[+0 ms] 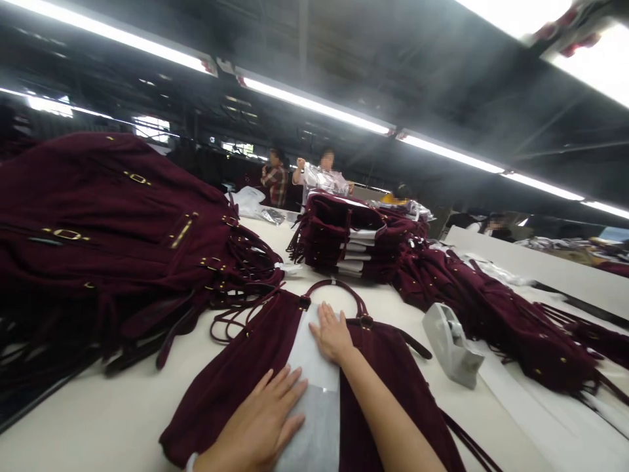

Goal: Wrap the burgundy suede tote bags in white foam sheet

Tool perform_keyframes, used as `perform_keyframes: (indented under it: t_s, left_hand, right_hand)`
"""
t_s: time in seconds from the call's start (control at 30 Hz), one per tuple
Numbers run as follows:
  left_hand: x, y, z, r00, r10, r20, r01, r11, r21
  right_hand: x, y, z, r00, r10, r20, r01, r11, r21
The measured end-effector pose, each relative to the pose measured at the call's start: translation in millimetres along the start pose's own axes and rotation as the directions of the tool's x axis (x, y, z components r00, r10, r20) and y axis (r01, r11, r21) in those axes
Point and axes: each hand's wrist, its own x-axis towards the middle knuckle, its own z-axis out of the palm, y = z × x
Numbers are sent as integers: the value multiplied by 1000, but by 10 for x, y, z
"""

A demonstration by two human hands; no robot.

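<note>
A burgundy handbag [388, 387] lies flat on the pale table in front of me, its curved handle [339, 286] pointing away. Down its middle runs a strip of white paper [320, 400]. My right hand [332, 333] rests flat on the upper part of this strip, fingers stretched toward the handle. Lower down, my left hand [268, 416] lies with fingers spread across the bag's left side and the paper's edge. Neither hand grasps anything. To the right of the bag stands a grey tape dispenser [452, 344].
Burgundy bags are heaped at the left [122, 216]. Behind the handbag rises a stack of bags [351, 239] with white paper strips. More bags [496, 308] lie along the right, near white paper sheets [528, 406]. A co-worker [324, 176] holds clear plastic at the back.
</note>
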Motion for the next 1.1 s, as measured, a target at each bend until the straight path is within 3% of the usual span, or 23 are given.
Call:
perform_keyframes:
  t_s: [0.1, 0.23, 0.4, 0.57, 0.67, 0.73, 0.83, 0.93, 1.03, 1.1]
  left_hand:
    - [23, 9, -32, 996, -88, 26, 89, 996, -28]
    - [114, -89, 20, 993, -119, 25, 120, 992, -37]
    - [65, -293, 65, 982, -77, -171, 71, 997, -44]
    - [-116, -393, -385, 898, 32, -439, 13, 995, 100]
    - [-69, -508, -673, 840, 14, -542, 141, 960, 244]
    - [42, -624, -772, 837, -15, -547, 229, 918, 325]
    - [204, -804, -749, 880, -61, -471, 275, 874, 401]
    - [239, -947, -579, 907, -98, -409, 281, 865, 416]
    - [157, -996, -408, 874, -27, -485, 294, 825, 484]
    - [96, -933, -371, 840, 67, -538, 275, 803, 529]
  right_hand:
    - [143, 97, 145, 999, 7, -48, -7, 1000, 2]
    - [222, 110, 153, 999, 26, -28, -25, 1000, 18]
    - [153, 45, -36, 1000, -8, -9, 9, 996, 91]
    - [-174, 157, -432, 999, 33, -8, -31, 981, 193]
    - [-404, 169, -630, 998, 56, -32, -50, 982, 180]
    - [-527, 79, -662, 998, 48, -41, -42, 989, 145]
    - [-674, -170, -495, 1000, -7, -29, 9, 997, 76]
    - [-802, -389, -160, 998, -12, 59, 9, 999, 44]
    - [-919, -468, 91, 994, -18, 103, 14, 999, 44]
    - [-978, -466, 132, 994, -37, 107, 32, 998, 48]
